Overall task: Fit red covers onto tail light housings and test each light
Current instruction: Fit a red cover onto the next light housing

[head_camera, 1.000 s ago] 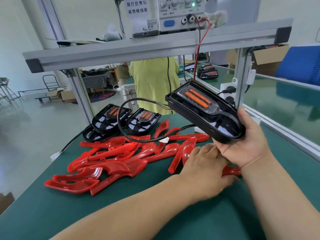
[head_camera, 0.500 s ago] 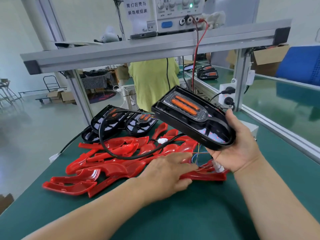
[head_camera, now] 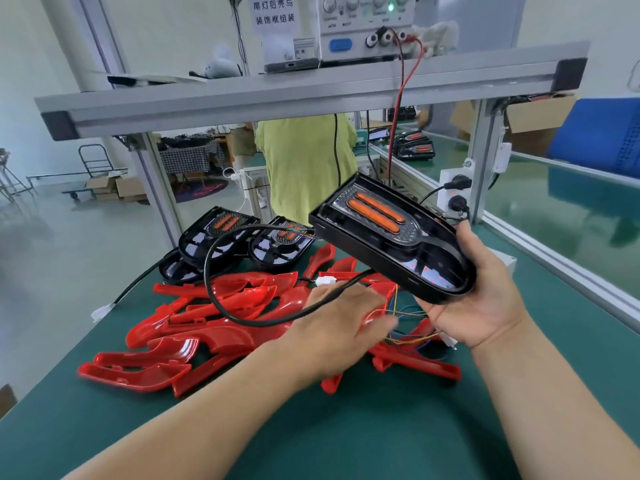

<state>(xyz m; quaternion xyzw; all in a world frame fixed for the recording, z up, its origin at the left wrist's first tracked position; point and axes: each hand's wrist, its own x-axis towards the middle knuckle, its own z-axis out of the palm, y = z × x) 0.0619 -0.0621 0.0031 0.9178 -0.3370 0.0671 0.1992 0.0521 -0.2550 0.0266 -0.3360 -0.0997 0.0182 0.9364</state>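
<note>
My right hand (head_camera: pixel 485 306), a little right of the middle of the frame, grips a black tail light housing (head_camera: pixel 391 244) by its rounded end and holds it in the air, tilted, with the open face up. No red cover is on it. Its black cable (head_camera: pixel 206 275) loops down to the left. My left hand (head_camera: pixel 343 327) is palm down over the pile of red covers (head_camera: pixel 221 336) in the middle of the green worktop (head_camera: pixel 381 427). The fingers are blurred, so I cannot tell if they already pinch a cover or only touch it. Behind the pile, more housings (head_camera: pixel 214 233) lie without covers too. I judge this piece is at its beginning: a cover must be picked and fitted, and then the light tested, probably at the power supply (head_camera: pixel 367 26) on the shelf (head_camera: pixel 277 95) at the top.
</note>
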